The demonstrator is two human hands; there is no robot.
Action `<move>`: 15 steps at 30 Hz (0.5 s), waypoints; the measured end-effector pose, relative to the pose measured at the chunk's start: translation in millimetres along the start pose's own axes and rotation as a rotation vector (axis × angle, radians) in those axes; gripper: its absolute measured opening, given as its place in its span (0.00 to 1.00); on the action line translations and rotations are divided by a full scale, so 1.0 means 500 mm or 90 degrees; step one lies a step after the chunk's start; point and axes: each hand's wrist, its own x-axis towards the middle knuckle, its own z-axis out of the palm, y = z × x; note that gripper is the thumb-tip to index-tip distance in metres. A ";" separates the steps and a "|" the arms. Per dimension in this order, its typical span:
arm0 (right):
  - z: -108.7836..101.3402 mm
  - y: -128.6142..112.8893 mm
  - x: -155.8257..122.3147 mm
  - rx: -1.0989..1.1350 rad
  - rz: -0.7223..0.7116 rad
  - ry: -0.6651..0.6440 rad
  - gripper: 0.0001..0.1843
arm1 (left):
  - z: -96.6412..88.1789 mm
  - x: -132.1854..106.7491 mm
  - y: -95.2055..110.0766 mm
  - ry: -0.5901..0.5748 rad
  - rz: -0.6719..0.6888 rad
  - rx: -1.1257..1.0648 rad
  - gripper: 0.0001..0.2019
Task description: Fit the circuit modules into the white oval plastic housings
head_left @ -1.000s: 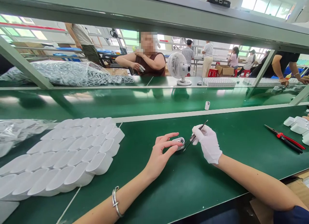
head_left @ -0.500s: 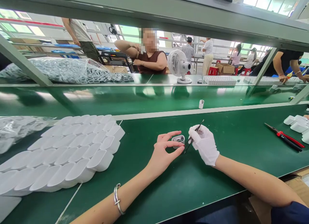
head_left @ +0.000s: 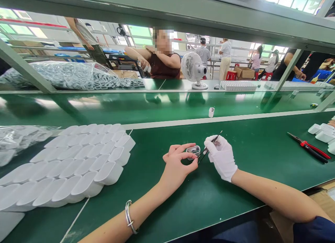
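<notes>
My right hand (head_left: 221, 155), in a white glove, is closed around a pair of black tweezers (head_left: 216, 137). Their prongs point down and left, toward my bare left hand (head_left: 178, 162). The thumb and forefinger of that hand pinch together by the prongs; whatever lies between them is too small to make out. Its other fingers stretch out behind a small white oval housing (head_left: 188, 158), open at the top with dark parts inside. The housing stands on the green bench, between my two hands.
Rows of white oval housings (head_left: 75, 173) cover the bench at left, near a plastic bag of parts (head_left: 23, 140). Red-and-black pliers (head_left: 309, 147) lie at right. Another white housing (head_left: 211, 112) stands on the green belt (head_left: 117, 108). A person (head_left: 164, 66) sits opposite, beside a fan (head_left: 192, 70).
The white housing on the belt has shifted left. My left fingertips have drawn slightly down and left, and the tweezers' prongs stay close to them. The person opposite has moved their arms.
</notes>
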 end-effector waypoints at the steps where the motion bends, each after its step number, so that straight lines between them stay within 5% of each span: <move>1: 0.000 -0.001 0.000 -0.002 -0.002 0.004 0.14 | -0.001 0.001 0.000 -0.003 -0.005 -0.006 0.07; 10: -0.018 -0.021 0.025 0.007 -0.005 0.034 0.14 | -0.015 0.008 -0.015 -0.032 0.001 -0.029 0.07; 15: -0.047 -0.033 0.072 -0.010 0.048 0.079 0.13 | -0.023 0.024 -0.030 0.049 0.023 0.001 0.09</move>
